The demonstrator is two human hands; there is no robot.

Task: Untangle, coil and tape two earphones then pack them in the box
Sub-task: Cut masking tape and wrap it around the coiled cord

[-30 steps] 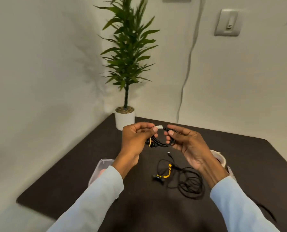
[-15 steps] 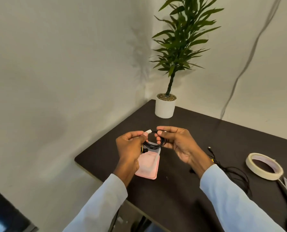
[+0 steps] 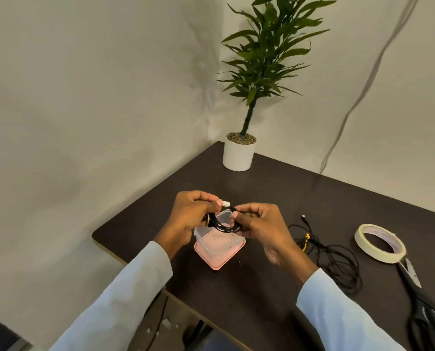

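Coiled earphone (image 3: 224,225) is pinched by both grips, left hand (image 3: 189,216) and right hand (image 3: 262,229), just above open pink box (image 3: 217,252) on table (image 3: 274,193). Second earphone (image 3: 330,259) lies tangled at right, near tape roll (image 3: 379,243).

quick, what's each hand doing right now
Left hand: fingers curled, pinching the coiled earphone at its taped end.
Right hand: fingers curled, gripping the other side of the same coil above the box.
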